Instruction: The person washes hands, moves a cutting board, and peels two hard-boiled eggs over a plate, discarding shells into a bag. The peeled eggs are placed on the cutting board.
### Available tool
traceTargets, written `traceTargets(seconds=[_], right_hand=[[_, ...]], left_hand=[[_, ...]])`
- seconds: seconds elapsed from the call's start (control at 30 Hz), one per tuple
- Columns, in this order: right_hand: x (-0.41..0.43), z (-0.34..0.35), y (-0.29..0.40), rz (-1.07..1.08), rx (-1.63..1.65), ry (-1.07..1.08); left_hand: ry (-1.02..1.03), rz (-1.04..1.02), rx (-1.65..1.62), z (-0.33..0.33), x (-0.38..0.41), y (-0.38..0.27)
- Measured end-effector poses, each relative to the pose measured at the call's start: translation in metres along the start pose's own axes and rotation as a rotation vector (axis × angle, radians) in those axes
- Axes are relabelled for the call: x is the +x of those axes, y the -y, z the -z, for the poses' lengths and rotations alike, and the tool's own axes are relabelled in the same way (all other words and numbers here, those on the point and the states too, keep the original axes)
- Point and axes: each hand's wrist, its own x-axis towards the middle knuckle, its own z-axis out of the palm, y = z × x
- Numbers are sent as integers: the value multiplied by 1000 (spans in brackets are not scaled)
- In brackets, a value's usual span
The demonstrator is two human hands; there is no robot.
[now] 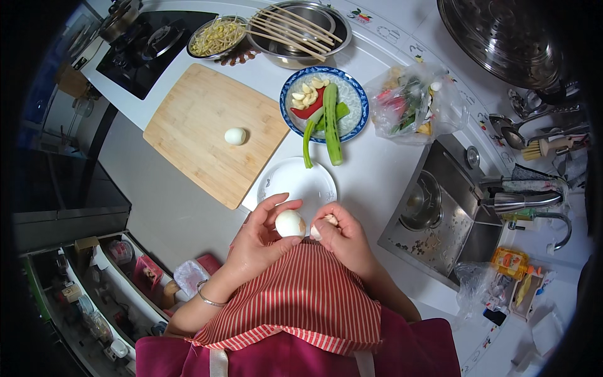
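Observation:
My left hand (264, 235) holds a mostly peeled boiled egg (288, 223) between thumb and fingers; a brown patch of shell shows on its right side. Close beside it, my right hand (343, 234) pinches loose pieces of eggshell (316, 232). Both hands are in front of the striped apron, at the near edge of a white plate (301, 176). Another peeled egg (235, 136) rests on the wooden cutting board (202, 118). Beyond the white plate, a blue-rimmed plate (287, 115) bears garlic cloves (308, 94), a red pepper (306, 112) and a length of cucumber (331, 122).
At the right is a steel sink (452, 245) with a metal bowl (421, 200) in it. A plastic bag of scraps (414, 103) stands behind the sink. Bean sprouts (219, 37) fill a bowl near the cooktop (141, 56). Chopsticks (292, 30) lie across a steel basin (271, 59). Open drawers (108, 282) are at left.

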Motion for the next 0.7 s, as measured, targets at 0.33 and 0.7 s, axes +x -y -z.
traceTargets(seconds=[0.33, 0.7], right_hand=[[0, -5, 6, 348, -414, -10], [2, -5, -7, 262, -168, -49]], left_hand=[[94, 29, 121, 1, 0, -2], [110, 62, -172, 3, 1, -1]])
